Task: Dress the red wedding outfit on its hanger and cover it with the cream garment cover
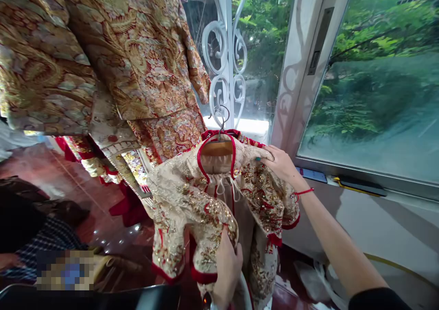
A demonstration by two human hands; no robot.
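Observation:
A cream jacket (206,209) with gold sequin embroidery and red trim hangs on a hanger (221,134) by the white scrolled ironwork. Its front is parted, and a white drawstring bow (224,184) shows below the red-edged collar. The front panel's edge is pinched between the thumb and fingers of my left hand (228,262). Up at the shoulder on the right, my right hand (279,163) grips the cloth, its fingertips partly hidden against the fabric. A red cord bracelet circles that wrist.
Large gold brocade garments (137,58) hang at the upper left. White scrollwork (219,49) stands before the window. A phone (312,175) and a black-and-yellow object (360,185) lie on the sill. At the lower left is part of another person (44,241) in checked cloth.

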